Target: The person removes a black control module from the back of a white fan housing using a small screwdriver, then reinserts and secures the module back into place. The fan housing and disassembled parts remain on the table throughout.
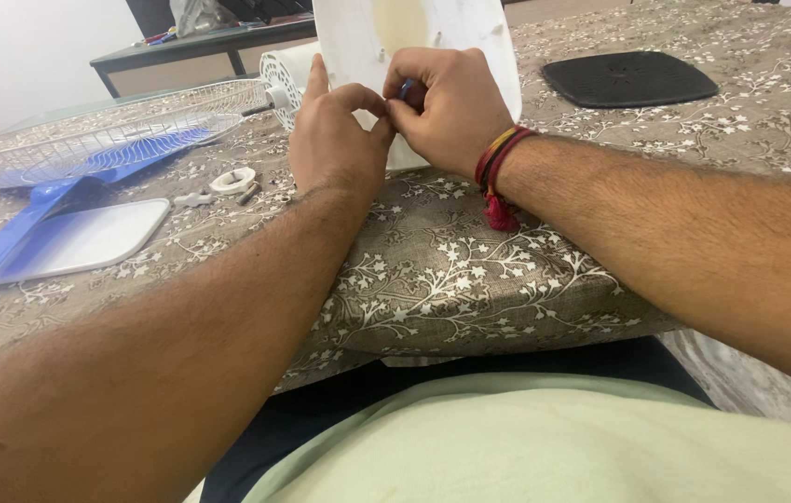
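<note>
- On the far left of the patterned tablecloth [470, 279], a wire fan guard [88, 140] lies over blue fan blades [60, 196], with a pale flat panel [88, 237] just beside them.
- Nearer you, a white plastic ring [231, 180] and a small dark screw [250, 193] lie loose near your left wrist; keep them within sight.
- Your left hand [335, 140] braces the white fan base [414, 37], thumb and forefinger pinched at its lower face.
- Your right hand [447, 107], fingers closed together, pinches a small blue-tipped piece [406, 88] against the base; what it is cannot be told.
- Judged from this, hold the base steady, keep both wrists resting on the cloth, and work the piece squarely.
- Red threads [496, 177] ring your right wrist.
- Far right, a black square pad [628, 79] lies well apart.
</note>
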